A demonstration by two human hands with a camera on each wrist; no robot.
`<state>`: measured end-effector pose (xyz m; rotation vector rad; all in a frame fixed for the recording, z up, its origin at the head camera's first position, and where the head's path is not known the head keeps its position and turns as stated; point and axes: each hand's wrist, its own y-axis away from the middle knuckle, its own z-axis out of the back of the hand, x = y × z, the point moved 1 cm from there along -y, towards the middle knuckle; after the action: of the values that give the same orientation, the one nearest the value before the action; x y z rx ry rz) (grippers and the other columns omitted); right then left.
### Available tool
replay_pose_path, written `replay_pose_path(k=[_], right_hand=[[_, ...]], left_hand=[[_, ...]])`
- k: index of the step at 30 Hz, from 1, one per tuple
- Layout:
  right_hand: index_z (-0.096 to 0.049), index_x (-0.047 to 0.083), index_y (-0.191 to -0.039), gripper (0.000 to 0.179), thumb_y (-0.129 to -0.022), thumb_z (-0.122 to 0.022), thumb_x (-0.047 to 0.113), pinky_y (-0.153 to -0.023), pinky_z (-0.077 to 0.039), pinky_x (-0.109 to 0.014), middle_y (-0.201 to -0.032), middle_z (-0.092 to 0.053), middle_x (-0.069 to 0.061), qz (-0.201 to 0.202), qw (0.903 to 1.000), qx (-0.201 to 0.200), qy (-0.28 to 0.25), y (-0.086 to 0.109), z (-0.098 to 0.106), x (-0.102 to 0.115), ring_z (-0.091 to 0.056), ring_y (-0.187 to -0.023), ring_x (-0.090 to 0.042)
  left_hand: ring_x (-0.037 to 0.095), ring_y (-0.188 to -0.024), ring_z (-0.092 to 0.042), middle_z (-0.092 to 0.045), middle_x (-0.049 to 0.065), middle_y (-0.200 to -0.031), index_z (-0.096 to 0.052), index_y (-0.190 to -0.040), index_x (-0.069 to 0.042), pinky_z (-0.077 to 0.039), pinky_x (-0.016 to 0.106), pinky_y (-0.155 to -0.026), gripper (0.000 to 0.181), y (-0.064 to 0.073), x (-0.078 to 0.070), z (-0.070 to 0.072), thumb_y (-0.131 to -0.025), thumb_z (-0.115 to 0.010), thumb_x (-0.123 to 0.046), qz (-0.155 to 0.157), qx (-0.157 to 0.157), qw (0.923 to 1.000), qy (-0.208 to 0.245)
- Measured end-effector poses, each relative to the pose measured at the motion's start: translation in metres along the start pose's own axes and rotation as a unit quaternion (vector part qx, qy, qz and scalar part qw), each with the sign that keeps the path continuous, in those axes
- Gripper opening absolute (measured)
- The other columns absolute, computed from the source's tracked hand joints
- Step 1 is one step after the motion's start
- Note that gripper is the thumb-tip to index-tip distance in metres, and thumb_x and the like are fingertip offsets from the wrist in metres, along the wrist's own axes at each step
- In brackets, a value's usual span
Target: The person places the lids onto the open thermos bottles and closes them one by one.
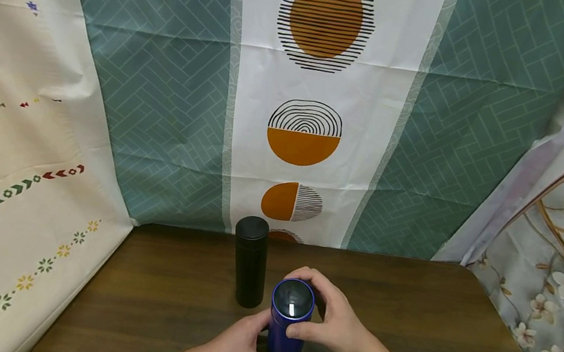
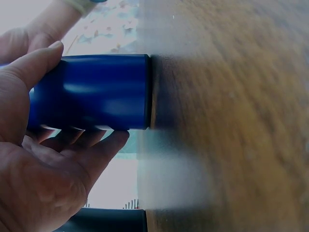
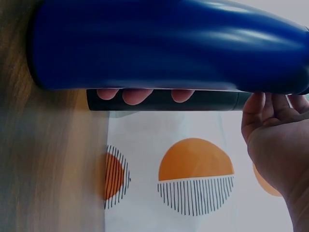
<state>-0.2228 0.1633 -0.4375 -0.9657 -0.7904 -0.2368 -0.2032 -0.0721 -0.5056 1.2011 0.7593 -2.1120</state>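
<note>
A blue flask (image 1: 281,346) with a glossy dark top (image 1: 293,298) stands upright near the front of the brown table. Around its body, low down, my left hand (image 1: 239,347) holds it, thumb on one side and fingers on the other. My right hand (image 1: 333,322) grips the upper end by the lid, with the thumb in front and the fingers behind. In the left wrist view, the blue flask (image 2: 96,92) has its base right at the tabletop. The right wrist view shows left fingertips (image 3: 137,95) coming round behind the body.
A black flask (image 1: 250,262) stands upright behind and left of the blue one. Patterned cloth (image 1: 312,83) hangs at the table's back edge, with a cream cloth (image 1: 23,222) on the left and a floral one (image 1: 553,302) on the right. The wooden tabletop (image 1: 428,332) extends both ways.
</note>
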Motion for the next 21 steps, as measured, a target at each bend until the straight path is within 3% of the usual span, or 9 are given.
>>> replay_pose_path(k=[9, 17, 21], right_hand=[[-0.059, 0.008, -0.140, 0.067, -0.084, -0.095, 0.008, -0.109, -0.051, -0.041, -0.132, -0.068, -0.013, -0.056, 0.9981, -0.024, -0.008, 0.0031, -0.0019, 0.0011, -0.066, -0.120, -0.032], [-0.056, 0.006, -0.141, 0.068, -0.089, -0.097, 0.023, -0.107, -0.054, -0.042, -0.132, -0.067, -0.015, -0.055, 0.9980, -0.023, -0.021, 0.0030, -0.0028, 0.0001, -0.068, -0.118, -0.033], [-0.055, 0.007, -0.150, 0.074, -0.091, -0.095, 0.025, -0.113, -0.051, -0.042, -0.138, -0.067, -0.014, -0.061, 0.9979, -0.013, -0.020, 0.0048, -0.0013, 0.0000, -0.067, -0.123, -0.036]], left_hand=[[0.015, -0.137, -0.063, -0.068, -0.011, -0.147, -0.054, -0.158, -0.033, -0.051, 0.036, -0.114, 0.075, -0.0001, -0.0005, -0.0001, -0.094, -0.093, -0.034, 0.004, 0.004, 1.0000, 0.008], [0.015, -0.137, -0.063, -0.068, -0.011, -0.147, -0.055, -0.157, -0.034, -0.052, 0.037, -0.113, 0.074, 0.0005, -0.0012, -0.0004, -0.094, -0.093, -0.033, 0.008, 0.003, 0.9999, 0.010], [0.015, -0.137, -0.063, -0.068, -0.011, -0.148, -0.054, -0.158, -0.033, -0.052, 0.037, -0.113, 0.075, 0.0004, -0.0010, -0.0004, -0.094, -0.093, -0.033, 0.007, 0.004, 0.9999, 0.010]])
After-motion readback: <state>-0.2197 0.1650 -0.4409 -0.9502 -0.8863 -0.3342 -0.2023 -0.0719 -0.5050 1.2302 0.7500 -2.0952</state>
